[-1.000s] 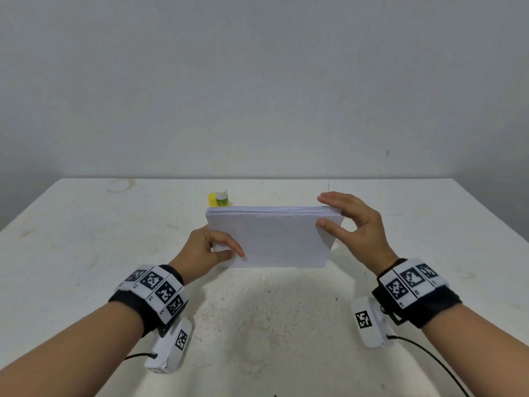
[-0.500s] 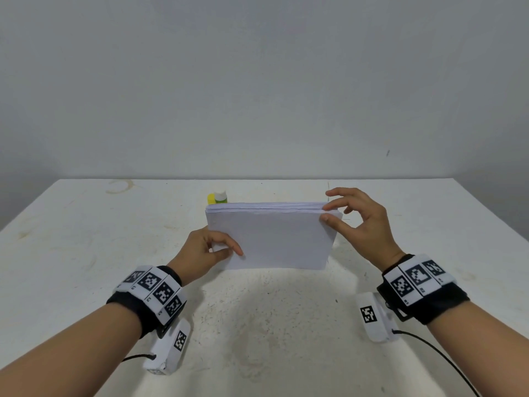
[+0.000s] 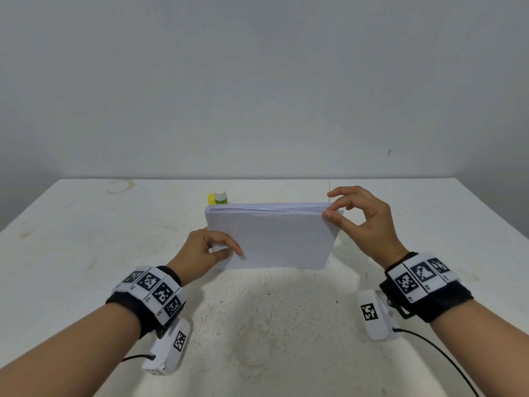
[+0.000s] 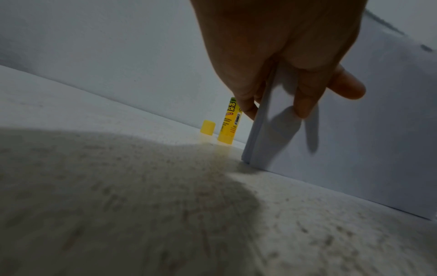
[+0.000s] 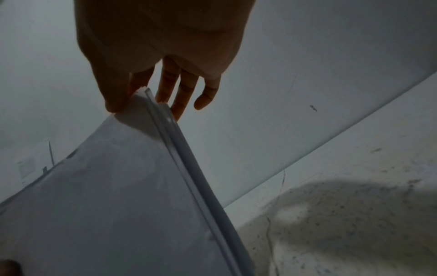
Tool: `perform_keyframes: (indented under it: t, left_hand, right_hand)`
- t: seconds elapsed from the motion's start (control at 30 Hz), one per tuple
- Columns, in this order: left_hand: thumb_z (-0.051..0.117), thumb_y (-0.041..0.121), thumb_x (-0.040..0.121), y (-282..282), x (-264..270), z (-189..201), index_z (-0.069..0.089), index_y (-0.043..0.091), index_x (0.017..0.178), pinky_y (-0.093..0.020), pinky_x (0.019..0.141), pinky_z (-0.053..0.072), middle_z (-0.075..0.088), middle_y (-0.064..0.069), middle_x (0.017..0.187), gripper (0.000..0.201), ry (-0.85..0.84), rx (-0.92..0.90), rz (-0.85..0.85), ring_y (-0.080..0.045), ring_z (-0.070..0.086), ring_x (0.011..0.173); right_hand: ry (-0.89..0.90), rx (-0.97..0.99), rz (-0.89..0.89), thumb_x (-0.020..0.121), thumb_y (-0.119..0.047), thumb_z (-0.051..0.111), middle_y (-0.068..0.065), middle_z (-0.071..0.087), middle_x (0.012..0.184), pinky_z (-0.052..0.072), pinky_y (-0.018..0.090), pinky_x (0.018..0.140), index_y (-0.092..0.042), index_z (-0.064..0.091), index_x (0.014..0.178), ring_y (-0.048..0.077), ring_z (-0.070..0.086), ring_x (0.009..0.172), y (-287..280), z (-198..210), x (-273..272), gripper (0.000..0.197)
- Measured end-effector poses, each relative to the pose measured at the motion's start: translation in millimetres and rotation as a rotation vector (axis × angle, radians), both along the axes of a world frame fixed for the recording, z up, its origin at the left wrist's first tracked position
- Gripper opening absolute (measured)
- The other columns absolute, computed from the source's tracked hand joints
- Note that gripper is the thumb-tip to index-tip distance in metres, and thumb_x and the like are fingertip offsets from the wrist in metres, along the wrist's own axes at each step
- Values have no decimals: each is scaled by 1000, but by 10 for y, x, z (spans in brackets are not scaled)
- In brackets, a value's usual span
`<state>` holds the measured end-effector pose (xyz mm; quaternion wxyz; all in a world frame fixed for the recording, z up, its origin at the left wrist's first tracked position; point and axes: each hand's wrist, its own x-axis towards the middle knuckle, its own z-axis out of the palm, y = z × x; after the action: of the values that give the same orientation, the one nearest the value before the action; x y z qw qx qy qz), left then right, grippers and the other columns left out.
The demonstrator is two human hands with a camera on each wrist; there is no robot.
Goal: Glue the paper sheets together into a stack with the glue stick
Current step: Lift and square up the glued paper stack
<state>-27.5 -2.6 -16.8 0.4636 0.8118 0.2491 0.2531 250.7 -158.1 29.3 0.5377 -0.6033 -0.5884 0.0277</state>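
Note:
A stack of white paper sheets (image 3: 272, 239) stands upright on its long edge on the table, its face towards me. My left hand (image 3: 209, 249) grips the stack's lower left side, thumb on the front and fingers behind, as the left wrist view shows (image 4: 281, 89). My right hand (image 3: 357, 213) pinches the upper right corner of the sheets (image 5: 141, 168) between thumb and fingers. The yellow glue stick (image 3: 221, 198) stands uncapped just behind the stack's left end, with its yellow cap (image 3: 211, 199) beside it; both also appear in the left wrist view (image 4: 229, 123) (image 4: 207, 127).
The white, speckled table (image 3: 257, 325) runs back to a plain grey wall. Cables trail from both wrist cameras over the table's near part.
My right hand has risen from flat against the stack's right end to a pinch at the top right corner. The left hand and the stack have barely moved.

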Motion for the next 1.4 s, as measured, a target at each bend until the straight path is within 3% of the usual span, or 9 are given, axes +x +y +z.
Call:
perform_keyframes:
  t: [0.23, 0.33, 0.5, 0.7, 0.9, 1.03, 1.17, 1.3, 1.4]
  left_hand:
    - [61, -11, 85, 5, -13, -26, 75, 32, 69, -8, 81, 44, 72, 17, 84, 48, -1, 10, 1, 1, 63, 87]
    - [62, -11, 85, 9, -9, -29, 74, 38, 66, -8, 79, 43, 71, 19, 81, 54, -4, 16, 5, 2, 62, 85]
    - [62, -10, 85, 14, -14, -45, 74, 39, 67, -10, 81, 45, 72, 17, 82, 53, -7, 30, 2, 0, 63, 86]
    - [62, -11, 84, 17, -8, -44, 74, 38, 67, -10, 81, 44, 72, 16, 83, 53, -9, 21, 3, 0, 63, 86]
    - [62, -9, 86, 22, -24, -61, 75, 31, 72, -13, 83, 46, 72, 11, 89, 44, 2, 38, 9, -7, 63, 90]
    - [62, -9, 85, 19, -19, -62, 75, 35, 71, -11, 81, 45, 71, 15, 88, 48, -4, 32, 11, -4, 62, 90]
    - [63, -10, 84, 16, -23, -74, 73, 40, 66, -10, 80, 45, 70, 17, 85, 54, -9, 41, 16, -1, 61, 87]
    - [63, -11, 84, 4, -22, -64, 72, 43, 62, -8, 77, 44, 69, 22, 79, 59, 0, 54, 15, 4, 61, 84]
    - [63, -12, 84, -10, -29, -62, 71, 44, 60, -7, 75, 43, 69, 23, 77, 61, 3, 71, 12, 5, 61, 81]
  right_hand:
    - [123, -39, 50, 76, -36, 69, -11, 65, 106, 46, 31, 85, -29, 69, 73, 13, 60, 100, 49, 85, 12, 8]
    - [158, -133, 38, 72, -42, 69, -17, 64, 107, 43, 27, 84, -35, 69, 71, 8, 59, 103, 60, 86, 31, 8]
    - [144, -180, 19, 75, -19, 80, -11, 64, 109, 41, 25, 84, -27, 73, 71, 7, 58, 101, 33, 155, 78, 11]
    - [88, -262, 33, 73, -34, 76, -14, 66, 104, 41, 23, 81, -19, 74, 72, 3, 58, 97, 41, 167, 101, 16]
    - [161, -311, 134, 65, -53, 69, -22, 65, 106, 42, 17, 80, -36, 68, 68, 2, 58, 103, 5, 228, 174, 17]
    - [15, -340, 103, 53, -37, 91, -19, 59, 118, 39, 10, 81, -35, 65, 71, 0, 55, 104, -26, 153, 200, 32]
    - [4, -263, 65, 63, -23, 86, -15, 61, 116, 38, 6, 85, -30, 65, 66, 4, 56, 103, -27, 82, 163, 23]
    - [22, -209, 35, 66, -44, 83, -14, 61, 112, 37, 4, 80, -32, 61, 64, -3, 54, 98, -15, 54, 114, 24]
    - [48, -221, 2, 66, -57, 68, -16, 54, 118, 40, 10, 77, -31, 59, 87, -3, 52, 101, -15, -64, 63, 35]
